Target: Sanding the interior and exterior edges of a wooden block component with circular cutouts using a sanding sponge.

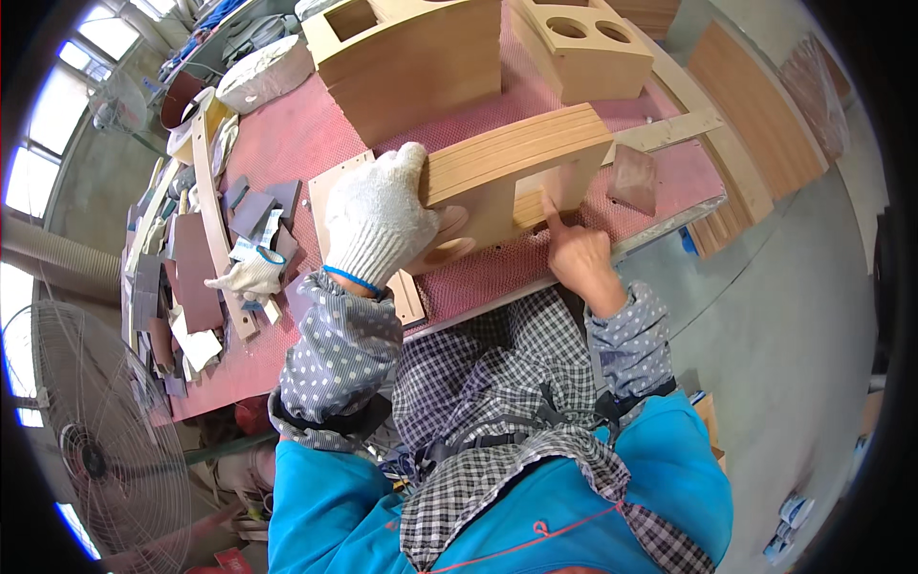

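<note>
My left hand (378,215), in a white knit glove, grips the left end of a light wooden box (521,158) with a ribbed top edge and round holes in its front face. The box stands on the red mesh-covered workbench (287,134). My right hand (579,256) is bare and presses a finger against the box's front face near a square opening. A thin wooden board (330,187) lies flat under the box.
Two more wooden boxes with cut-outs (411,48) (583,48) stand at the back. A spare white glove (251,275), sandpaper pieces (253,210) and a curved wooden strip (212,210) lie at left. A floor fan (96,430) stands lower left. Wood panels (755,105) lean at right.
</note>
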A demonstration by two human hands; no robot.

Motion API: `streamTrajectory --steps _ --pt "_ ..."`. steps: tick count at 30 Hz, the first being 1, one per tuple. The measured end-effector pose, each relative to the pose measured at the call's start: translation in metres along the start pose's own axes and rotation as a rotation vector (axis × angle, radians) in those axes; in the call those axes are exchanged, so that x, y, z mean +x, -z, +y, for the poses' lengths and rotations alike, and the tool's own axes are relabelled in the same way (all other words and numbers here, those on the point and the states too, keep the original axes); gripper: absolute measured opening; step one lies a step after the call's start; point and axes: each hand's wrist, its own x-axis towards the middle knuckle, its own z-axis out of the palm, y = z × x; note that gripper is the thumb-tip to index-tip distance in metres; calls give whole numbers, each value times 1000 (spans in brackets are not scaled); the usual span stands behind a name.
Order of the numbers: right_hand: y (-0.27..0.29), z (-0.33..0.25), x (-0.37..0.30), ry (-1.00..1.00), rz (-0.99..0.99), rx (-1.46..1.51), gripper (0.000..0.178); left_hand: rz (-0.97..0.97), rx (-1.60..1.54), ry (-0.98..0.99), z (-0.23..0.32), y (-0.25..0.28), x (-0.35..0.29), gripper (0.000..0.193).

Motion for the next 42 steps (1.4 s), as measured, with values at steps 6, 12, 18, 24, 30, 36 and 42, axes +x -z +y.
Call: streamTrajectory --steps 6,12,18,24,30,36,42 --pt "-8 -28 0 125 -45 26 72 -2 -12 -2 -3 -1 1 52" --pt "13 -6 3 -35 -101 -95 71 0 -22 10 0 2 -1 53" --pt "10 -23 -2 125 -126 44 63 17 -13 12 -1 1 -2 51" --pt "10 -2 5 -37 0 -18 62 4 -41 7 -2 -2 0 51" --pt "-2 -15 -2 136 -30 124 60 10 -50 9 -3 -4 -1 50" --pt "-2 -12 -1 36 51 39 62 67 -38 -2 -4 -6 -1 52" --pt "5 -10 -8 68 -59 72 67 19 -20 9 0 -1 -2 52"
